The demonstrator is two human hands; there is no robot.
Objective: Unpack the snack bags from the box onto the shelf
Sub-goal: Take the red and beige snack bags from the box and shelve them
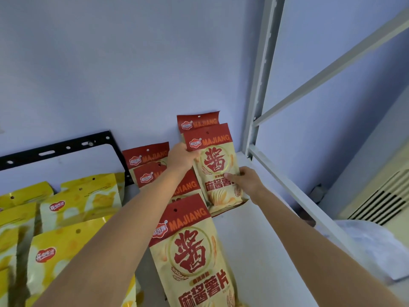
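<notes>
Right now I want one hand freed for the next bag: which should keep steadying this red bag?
Probably right: the right hand grips the red bag mid-body. The left hand only holds its top corner.

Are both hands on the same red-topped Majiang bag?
Yes: the left hand grips the Majiang bag near its red top, and the right hand holds its right edge lower down.

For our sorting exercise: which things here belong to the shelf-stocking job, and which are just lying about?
Job:
left hand and right hand, both gripping the red-topped MAJIANG chip bag
other MAJIANG bags
yellow snack bags
white shelf

Lying about:
black metal bracket
cream vented unit
</notes>
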